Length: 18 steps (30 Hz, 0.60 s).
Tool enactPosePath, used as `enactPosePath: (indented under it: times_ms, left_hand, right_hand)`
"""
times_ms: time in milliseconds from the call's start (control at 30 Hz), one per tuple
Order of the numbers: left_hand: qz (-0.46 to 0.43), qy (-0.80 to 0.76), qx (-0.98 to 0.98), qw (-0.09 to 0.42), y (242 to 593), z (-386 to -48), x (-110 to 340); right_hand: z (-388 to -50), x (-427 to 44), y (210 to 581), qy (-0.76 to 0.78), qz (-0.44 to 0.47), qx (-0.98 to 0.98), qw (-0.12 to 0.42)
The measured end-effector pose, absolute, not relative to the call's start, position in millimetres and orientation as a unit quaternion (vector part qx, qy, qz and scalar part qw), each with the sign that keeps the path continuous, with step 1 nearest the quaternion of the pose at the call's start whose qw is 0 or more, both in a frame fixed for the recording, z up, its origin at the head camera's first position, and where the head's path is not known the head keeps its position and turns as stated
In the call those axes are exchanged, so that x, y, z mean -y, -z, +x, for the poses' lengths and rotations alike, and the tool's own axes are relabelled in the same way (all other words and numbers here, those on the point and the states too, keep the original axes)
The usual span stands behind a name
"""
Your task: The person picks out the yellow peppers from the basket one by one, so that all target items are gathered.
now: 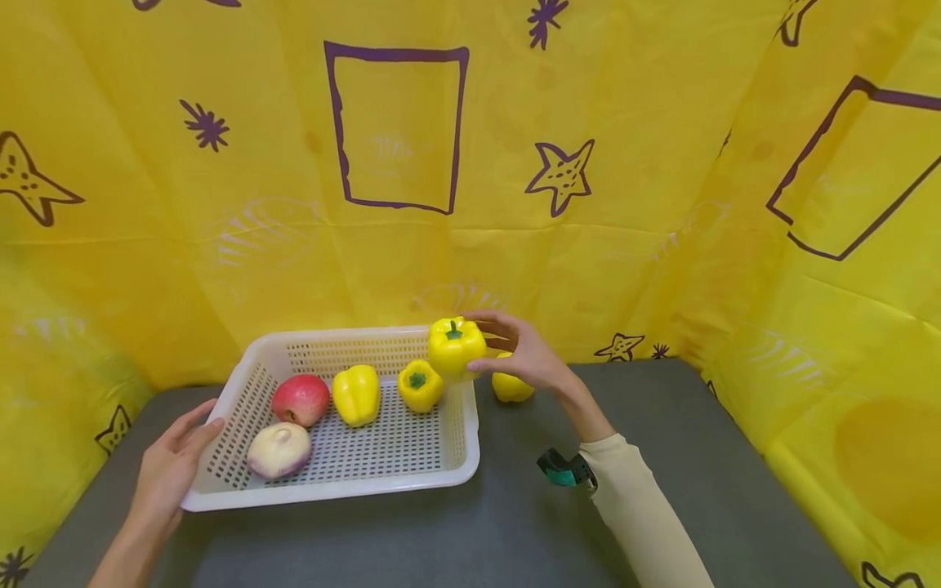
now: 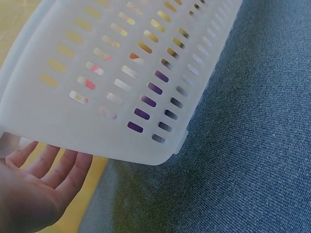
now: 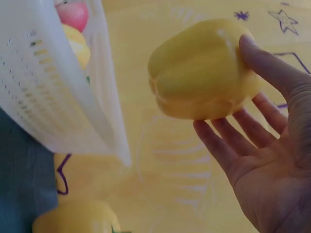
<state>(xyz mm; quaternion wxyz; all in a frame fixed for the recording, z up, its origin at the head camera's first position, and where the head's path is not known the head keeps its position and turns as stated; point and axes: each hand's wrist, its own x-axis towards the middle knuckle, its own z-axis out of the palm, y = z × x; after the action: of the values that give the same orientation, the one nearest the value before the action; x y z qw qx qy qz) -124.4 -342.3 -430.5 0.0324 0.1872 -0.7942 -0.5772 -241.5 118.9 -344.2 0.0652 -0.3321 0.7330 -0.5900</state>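
Note:
My right hand [image 1: 524,353] holds a yellow bell pepper [image 1: 452,347] between thumb and fingertips, above the right rim of a white plastic basket [image 1: 331,492]. In the right wrist view the pepper [image 3: 201,70] lies sideways, raised clear of the basket wall [image 3: 73,97]. My left hand [image 1: 171,461] grips the basket's left rim; in the left wrist view its fingers [image 2: 63,165] reach behind the rim. Inside the basket are two yellow bell peppers [image 1: 356,396], a red apple-like fruit [image 1: 301,399] and a round white-and-purple vegetable [image 1: 279,451], perhaps a turnip.
Another yellow bell pepper [image 1: 512,387] sits on the dark grey tabletop [image 1: 515,523], just right of the basket and partly behind my right hand. Yellow cloth [image 1: 397,269] with purple drawings hangs behind the table and along both sides.

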Motion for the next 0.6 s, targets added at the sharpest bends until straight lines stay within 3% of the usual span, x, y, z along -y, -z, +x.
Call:
enactPosePath:
  times_ms: [600]
  left_hand:
    - [0.187,0.590,0.784,0.040,430.5,-123.9,341.4]
  right_hand:
    - [-250.5,-181.0,359.9,0.630,-0.274,-0.726,0.036]
